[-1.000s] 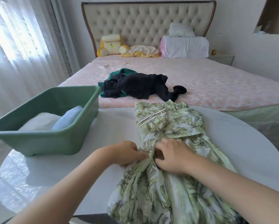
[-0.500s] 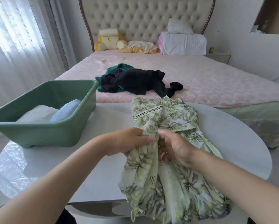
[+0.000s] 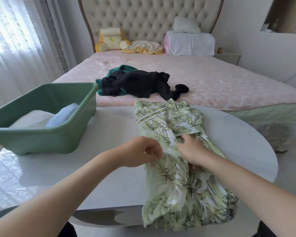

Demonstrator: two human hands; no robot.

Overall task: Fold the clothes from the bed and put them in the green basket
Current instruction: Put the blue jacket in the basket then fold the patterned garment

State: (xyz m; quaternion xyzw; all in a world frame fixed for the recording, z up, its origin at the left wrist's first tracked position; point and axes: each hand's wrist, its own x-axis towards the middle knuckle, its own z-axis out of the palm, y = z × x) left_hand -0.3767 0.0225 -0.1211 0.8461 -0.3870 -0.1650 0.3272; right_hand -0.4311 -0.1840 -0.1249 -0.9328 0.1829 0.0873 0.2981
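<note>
Mid-fold on the leaf-print garment, centre-right of frame on the white table — my left hand pinches its left edge, my right hand grips bunched cloth at its middle. Next, I'd say: smooth, fold over — then the green basket, left of frame.

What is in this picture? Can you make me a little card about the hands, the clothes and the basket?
Place: white round table in front of a pink bed
Being folded: leaf-print garment, partly on the table, near end hanging over the edge
Left hand: fingers pinch the garment's left edge
Right hand: grips bunched cloth at its middle
Green basket: on the table, left side; holds a white piece and a light blue piece
Waiting on bed: black clothes over a green garment
</note>
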